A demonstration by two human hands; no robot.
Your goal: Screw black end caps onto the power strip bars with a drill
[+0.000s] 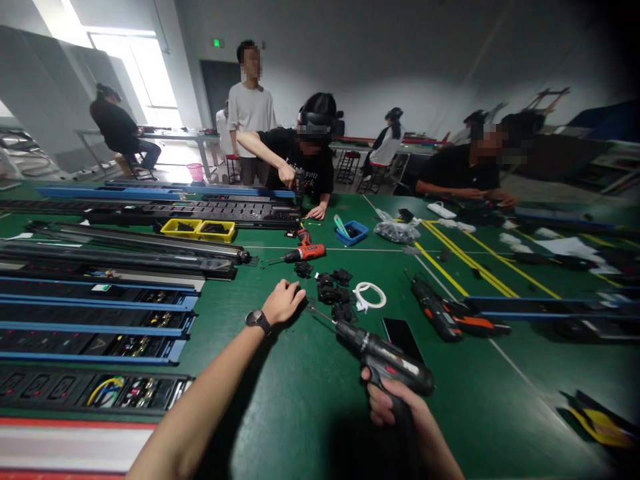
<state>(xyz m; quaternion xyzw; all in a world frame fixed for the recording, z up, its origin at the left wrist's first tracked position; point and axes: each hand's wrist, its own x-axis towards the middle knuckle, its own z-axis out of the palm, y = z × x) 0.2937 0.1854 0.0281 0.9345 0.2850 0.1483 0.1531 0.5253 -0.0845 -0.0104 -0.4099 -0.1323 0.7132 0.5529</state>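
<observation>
My right hand (pixel 395 403) is wrapped round the handle of a black cordless drill (pixel 383 353), a finger near its red button. The drill's long bit points up and left toward my left hand (pixel 284 301). That hand, below a dark wristwatch (pixel 257 321), rests low over the green table with its fingers curled in. A dark edge shows at its fingertips, too small to name. Just beyond lie several small black plastic parts (pixel 333 288) in a loose pile. A coiled white cable (pixel 370 296) sits to their right, and a black phone (pixel 403 339) lies behind the drill.
Long black power strips with blue rails (pixel 90 327) fill the left side. Further off are a red drill (pixel 305 252), yellow bins (pixel 200 230) and a blue tray (pixel 351 233). Another drill (pixel 437 310) lies right. Co-workers (pixel 313 153) sit and stand across the table.
</observation>
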